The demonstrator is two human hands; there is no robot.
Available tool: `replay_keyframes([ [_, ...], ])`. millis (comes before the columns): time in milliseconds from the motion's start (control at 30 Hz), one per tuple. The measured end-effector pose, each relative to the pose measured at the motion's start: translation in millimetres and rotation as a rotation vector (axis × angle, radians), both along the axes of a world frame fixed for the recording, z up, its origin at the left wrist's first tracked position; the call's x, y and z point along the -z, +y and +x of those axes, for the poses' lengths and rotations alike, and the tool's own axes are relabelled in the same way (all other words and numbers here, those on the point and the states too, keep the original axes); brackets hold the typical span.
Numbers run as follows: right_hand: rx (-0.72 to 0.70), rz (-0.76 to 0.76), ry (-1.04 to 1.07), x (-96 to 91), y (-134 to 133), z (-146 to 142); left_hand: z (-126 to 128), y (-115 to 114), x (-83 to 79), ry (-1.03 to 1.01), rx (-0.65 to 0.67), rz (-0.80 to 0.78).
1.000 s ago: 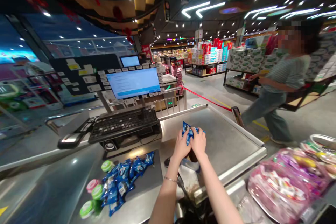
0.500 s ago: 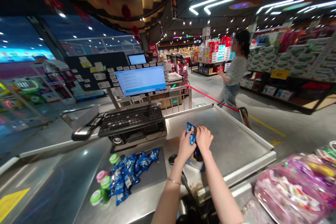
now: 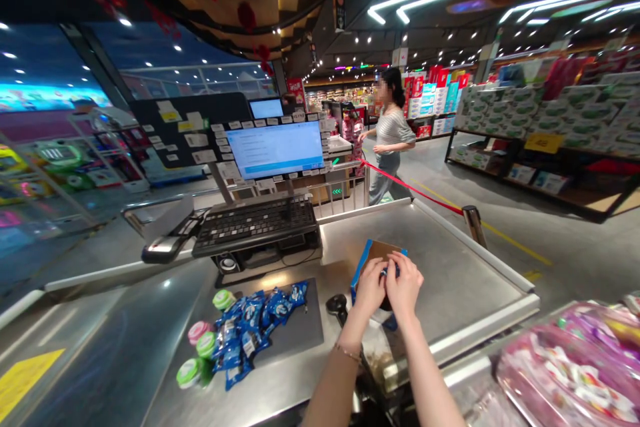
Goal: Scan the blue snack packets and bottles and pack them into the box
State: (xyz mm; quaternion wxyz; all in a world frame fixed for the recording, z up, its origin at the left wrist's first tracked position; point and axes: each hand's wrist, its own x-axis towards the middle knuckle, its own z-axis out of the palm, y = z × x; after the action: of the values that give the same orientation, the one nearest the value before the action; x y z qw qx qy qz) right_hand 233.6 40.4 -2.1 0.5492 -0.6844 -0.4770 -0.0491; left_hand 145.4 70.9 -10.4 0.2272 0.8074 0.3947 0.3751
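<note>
My left hand (image 3: 371, 288) and my right hand (image 3: 404, 285) are close together over an open blue cardboard box (image 3: 357, 273) with a brown inside. The fingers of both are closed around a small blue packet (image 3: 385, 271), mostly hidden by them. To the left, a pile of shiny blue packets (image 3: 250, 327) lies on a dark mat (image 3: 306, 327). Several small round tubs with green or pink lids stand along the pile's left side, among them a green-lidded tub (image 3: 188, 373) and a pink-lidded tub (image 3: 199, 331).
A black handheld scanner (image 3: 337, 307) stands between the mat and the box. Behind are a keyboard (image 3: 257, 220) and a monitor (image 3: 275, 149). The metal counter (image 3: 450, 280) has a raised edge. Pink-wrapped goods (image 3: 565, 373) sit at right. A person (image 3: 393, 130) walks beyond the red barrier strap (image 3: 415, 188).
My hands have come closer together, the left moving right with the blue packet, now mostly covered. More of the open box shows. The person beyond has walked left.
</note>
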Motion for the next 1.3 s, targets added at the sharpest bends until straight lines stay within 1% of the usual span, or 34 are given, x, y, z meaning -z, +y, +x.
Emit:
replay_keyframes([
  [67, -0.033, 0.063, 0.006, -3.2, -2.8, -5.7, -22.2, -14.2, -6.4, -0.158, -0.061, -0.002],
  [133, -0.112, 0.125, 0.013, -8.7, -5.6, -15.2, -55.0, -27.8, -6.1, -0.221, -0.188, 0.029],
  [200, -0.213, 0.172, 0.027, -13.3, -8.3, -29.4, -94.5, -41.3, 2.5, -0.161, -0.346, 0.084],
  [300, -0.319, 0.190, 0.071, -11.4, -10.3, -59.1, -154.3, -65.1, 23.7, -0.043, -0.579, 0.178],
  [367, -0.389, 0.151, 0.103, -2.6, -9.0, -83.5, -187.3, -83.7, 35.4, 0.018, -0.712, 0.213],
  [400, -0.434, 0.107, 0.113, 3.5, -7.4, -96.7, -200.9, -92.9, 39.3, 0.046, -0.765, 0.217],
  [500, -0.591, -0.079, 0.093, 23.7, 1.2, -137.8, -230.3, -115.3, 42.9, 0.112, -0.862, 0.183],
  [600, -0.730, -0.208, 0.024, 40.3, 12.9, -175.9, -246.7, -126.1, 40.3, 0.177, -0.930, 0.128],
  [667, -0.795, -0.376, -0.094, 49.0, 20.5, -196.9, -253.2, -126.4, 38.1, 0.259, -0.990, 0.095],
  [767, -0.855, -0.666, -0.294, 61.9, 28.6, -220.9, -260.7, -117.5, 35.9, 0.413, -1.045, 0.042],
  [833, -0.877, -0.756, -0.350, 70.5, 30.7, -232.4, -265.9, -107.3, 36.0, 0.494, -1.018, 0.004],
  [900, -0.883, -0.779, -0.373, 77.5, 30.9, -240.8, -270.7, -96.3, 37.9, 0.549, -0.971, -0.023],
  [967, -0.876, -0.763, -0.398, 81.1, 31.9, -246.9, -273.4, -86.7, 41.3, 0.590, -0.951, -0.037],
  [1067, -0.916, -0.754, -0.461, 79.6, 40.4, -253.8, -272.4, -77.6, 47.6, 0.650, -0.958, -0.048],
  [1200, -1.041, -0.784, -0.518, 73.1, 62.9, -259.9, -269.7, -75.2, 53.9, 0.708, -0.939, -0.061],
  [1300, -1.088, -0.792, -0.546, 71.9, 73.1, -259.6, -272.4, -78.6, 57.9, 0.713, -0.910, -0.037],
])
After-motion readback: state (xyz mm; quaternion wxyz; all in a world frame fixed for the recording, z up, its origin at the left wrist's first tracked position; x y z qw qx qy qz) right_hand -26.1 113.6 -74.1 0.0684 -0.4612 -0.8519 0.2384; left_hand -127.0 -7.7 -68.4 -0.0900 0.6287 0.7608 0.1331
